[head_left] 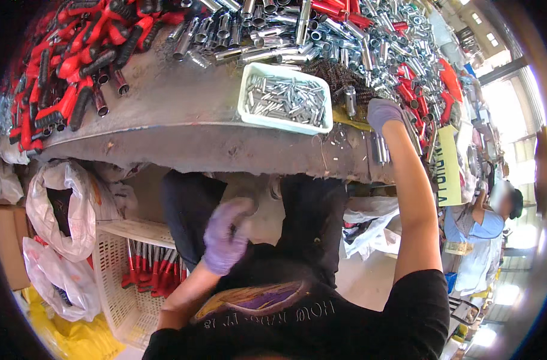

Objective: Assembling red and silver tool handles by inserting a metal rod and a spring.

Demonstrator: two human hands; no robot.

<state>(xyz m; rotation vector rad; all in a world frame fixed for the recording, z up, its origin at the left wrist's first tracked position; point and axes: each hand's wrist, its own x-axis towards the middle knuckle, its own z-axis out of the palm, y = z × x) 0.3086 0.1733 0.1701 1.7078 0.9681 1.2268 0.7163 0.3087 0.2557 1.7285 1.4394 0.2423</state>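
Observation:
My right hand point(384, 114), in a thin purple glove, reaches to the bench beside a heap of dark coil springs point(345, 78). Its fingers curl down and away from view; what they grip, if anything, is hidden. Short chrome tubes point(381, 148) lie just below it at the bench edge, and one more chrome tube point(350, 101) stands to its left. My left hand point(226, 237), gloved alike, hovers above my lap, smeared by motion, so its grip is unclear. A white plastic tray point(285, 122) of small metal pins point(285, 99) sits left of the springs.
Red-and-black handles point(75, 66) pile up at the bench's left. Loose chrome tubes point(273, 36) cover its far side. Below left stand a cream crate point(114, 282) holding red-handled parts point(156, 270) and white sacks point(63, 210). A co-worker point(483, 219) sits far right.

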